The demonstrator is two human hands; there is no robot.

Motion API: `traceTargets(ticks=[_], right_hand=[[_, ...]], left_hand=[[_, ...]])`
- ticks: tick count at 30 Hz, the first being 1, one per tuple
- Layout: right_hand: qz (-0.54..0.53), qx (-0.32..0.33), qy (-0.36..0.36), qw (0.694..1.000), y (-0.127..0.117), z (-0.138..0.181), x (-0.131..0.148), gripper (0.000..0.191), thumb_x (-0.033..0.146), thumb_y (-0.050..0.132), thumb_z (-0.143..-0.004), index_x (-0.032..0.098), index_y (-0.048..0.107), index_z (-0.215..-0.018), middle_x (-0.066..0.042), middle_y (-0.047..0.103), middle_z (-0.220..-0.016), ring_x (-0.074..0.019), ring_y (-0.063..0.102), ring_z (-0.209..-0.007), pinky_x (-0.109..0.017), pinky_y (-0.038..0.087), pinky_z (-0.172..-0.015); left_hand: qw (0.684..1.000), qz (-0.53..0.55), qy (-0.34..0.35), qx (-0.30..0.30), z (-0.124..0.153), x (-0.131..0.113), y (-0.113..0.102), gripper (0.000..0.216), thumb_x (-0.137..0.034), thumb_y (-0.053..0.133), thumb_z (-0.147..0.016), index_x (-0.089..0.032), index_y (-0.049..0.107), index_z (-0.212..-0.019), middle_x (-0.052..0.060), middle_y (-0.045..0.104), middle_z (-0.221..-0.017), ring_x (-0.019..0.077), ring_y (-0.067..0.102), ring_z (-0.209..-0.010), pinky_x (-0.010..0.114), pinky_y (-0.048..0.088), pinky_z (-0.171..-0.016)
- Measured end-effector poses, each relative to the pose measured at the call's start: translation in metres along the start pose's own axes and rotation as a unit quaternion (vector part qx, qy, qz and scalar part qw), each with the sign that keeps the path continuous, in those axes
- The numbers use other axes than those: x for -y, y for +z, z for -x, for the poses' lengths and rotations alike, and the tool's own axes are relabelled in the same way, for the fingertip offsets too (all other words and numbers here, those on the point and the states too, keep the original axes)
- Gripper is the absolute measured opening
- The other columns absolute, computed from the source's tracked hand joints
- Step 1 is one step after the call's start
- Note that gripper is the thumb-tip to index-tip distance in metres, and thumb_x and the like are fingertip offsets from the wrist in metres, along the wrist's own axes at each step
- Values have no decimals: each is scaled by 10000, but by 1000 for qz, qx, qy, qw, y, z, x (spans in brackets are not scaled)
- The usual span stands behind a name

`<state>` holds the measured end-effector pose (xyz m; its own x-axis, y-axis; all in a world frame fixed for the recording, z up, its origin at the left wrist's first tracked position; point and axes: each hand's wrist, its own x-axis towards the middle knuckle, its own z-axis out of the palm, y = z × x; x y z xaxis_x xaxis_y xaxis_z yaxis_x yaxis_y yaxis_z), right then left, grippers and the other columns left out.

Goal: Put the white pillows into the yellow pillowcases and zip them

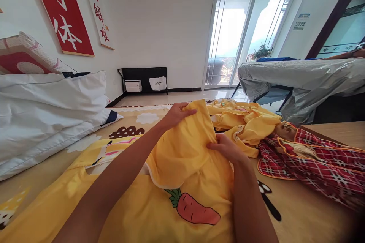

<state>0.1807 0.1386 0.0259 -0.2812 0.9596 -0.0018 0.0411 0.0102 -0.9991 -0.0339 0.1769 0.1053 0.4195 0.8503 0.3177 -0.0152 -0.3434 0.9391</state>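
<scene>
A yellow cloth with a red carrot print lies in front of me, its upper part lifted and folded. My left hand is closed on its raised upper edge, thumb pointing right. Lower and to the right, my right hand pinches the cloth's right side. A pale hem curves across the fold, just above the carrot. More yellow fabric with a printed picture spreads to the left, partly hidden behind my left forearm. Whether the cloth is a garment or a cover I cannot tell.
Beyond my hands lies a crumpled yellow cloth heap. A red plaid cloth is at the right. On the left, a white pillow rests on the patterned bed sheet. A plastic-covered table stands at the back right.
</scene>
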Motion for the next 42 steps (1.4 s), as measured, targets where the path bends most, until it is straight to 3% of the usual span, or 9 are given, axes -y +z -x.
traceTargets(ticks=[5, 10, 21, 28, 31, 34, 37, 40, 42], right_hand=[[-64, -4, -51, 997, 18, 1, 6, 334, 311, 820, -549, 198, 727, -849, -36, 742, -850, -249, 693, -726, -334, 572, -626], [9, -46, -142, 989, 40, -11, 0, 337, 334, 811, -588, 173, 729, -872, -55, 744, -918, -275, 682, -856, -333, 560, -699], [133, -117, -120, 977, 9, 2, 7, 255, 374, 765, -619, 169, 708, -760, -16, 717, -738, -207, 624, -624, -253, 472, -486], [-9, -56, -115, 992, 12, 3, 7, 344, 373, 817, -575, 201, 703, -851, -18, 726, -815, -244, 661, -740, -305, 544, -596], [-67, -62, -114, 989, 26, -5, 2, 402, 395, 821, -587, 212, 699, -924, -37, 734, -872, -256, 676, -774, -334, 556, -631], [-3, -70, -139, 988, 33, -12, -3, 379, 386, 803, -610, 205, 712, -930, -53, 736, -926, -261, 673, -821, -328, 546, -651], [152, -115, -137, 972, 22, -13, -3, 227, 340, 758, -626, 204, 729, -806, -33, 732, -807, -241, 648, -742, -285, 489, -575], [272, -186, -145, 933, 3, -9, 1, 75, 282, 689, -646, 213, 706, -668, 0, 678, -636, -193, 580, -616, -252, 397, -508], [273, -194, -155, 929, -5, -6, 4, 66, 267, 671, -641, 214, 698, -667, 7, 660, -619, -181, 558, -603, -246, 384, -502]], left_hand=[[999, -7, 8, 36, 2, -7, -2, 442, -474, 778, -658, -153, 608, -909, 15, 643, -827, 143, 617, -704, 241, 497, -617], [999, 21, 37, 12, 0, -2, 8, 443, -497, 764, -663, -151, 591, -878, 9, 629, -807, 131, 605, -698, 234, 500, -628], [1000, -2, 26, -9, -8, 10, 1, 436, -498, 773, -644, -158, 567, -823, -7, 595, -768, 129, 574, -663, 237, 465, -596], [960, -219, 147, -94, -8, 11, 15, 366, -483, 532, -881, -197, 397, -697, -47, 352, -606, 97, 361, -569, 230, 295, -558], [946, -256, 174, -94, -9, 6, 24, 330, -438, 477, -922, -200, 383, -713, -43, 369, -610, 106, 374, -586, 236, 298, -587], [954, -244, 165, -49, -13, 5, 23, 315, -447, 494, -908, -196, 423, -731, -36, 426, -653, 111, 420, -625, 231, 327, -612], [967, -205, 146, -23, -16, 14, 13, 329, -486, 569, -847, -182, 497, -747, -22, 497, -716, 117, 472, -674, 228, 376, -636], [991, -130, 33, 2, -17, 28, 2, 397, -538, 681, -731, -166, 581, -825, -3, 575, -744, 129, 531, -662, 235, 422, -598], [993, -101, -64, 14, -17, 35, -5, 450, -552, 742, -652, -153, 601, -805, 4, 593, -695, 133, 546, -605, 233, 425, -532]])
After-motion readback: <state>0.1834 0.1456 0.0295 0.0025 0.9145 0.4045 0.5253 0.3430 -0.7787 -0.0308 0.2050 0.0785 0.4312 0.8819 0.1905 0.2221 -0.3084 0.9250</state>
